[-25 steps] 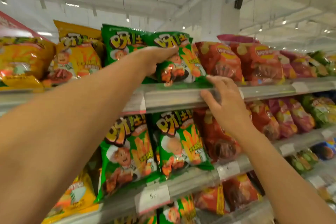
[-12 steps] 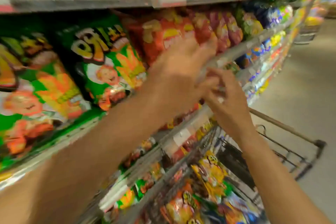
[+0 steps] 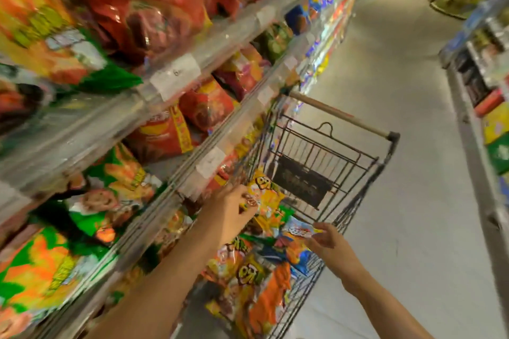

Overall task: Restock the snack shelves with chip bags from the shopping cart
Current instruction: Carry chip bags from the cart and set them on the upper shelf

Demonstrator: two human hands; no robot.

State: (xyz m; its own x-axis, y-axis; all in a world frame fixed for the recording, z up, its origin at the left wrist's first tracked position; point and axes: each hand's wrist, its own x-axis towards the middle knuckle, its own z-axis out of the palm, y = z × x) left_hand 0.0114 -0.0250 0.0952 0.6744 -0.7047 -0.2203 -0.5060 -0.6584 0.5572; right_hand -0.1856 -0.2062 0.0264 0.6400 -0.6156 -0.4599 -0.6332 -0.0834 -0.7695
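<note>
A supermarket aisle with a pale floor; the snack shelves point(image 3: 176, 115) run along my left, full of red and green chip bags. A second ago my hands were up at the top shelf on a green bag — now my view and both arms have dropped to the shopping cart point(image 3: 325, 162), so that bag is placed and I fetch the next. My left hand point(image 3: 230, 213) reaches down, fingers closing on a yellow chip bag point(image 3: 265, 195) on top of the pile. My right hand point(image 3: 329, 239) pinches the edge of a blue-and-white bag point(image 3: 298, 230) — both arms stretched forward and low
</note>
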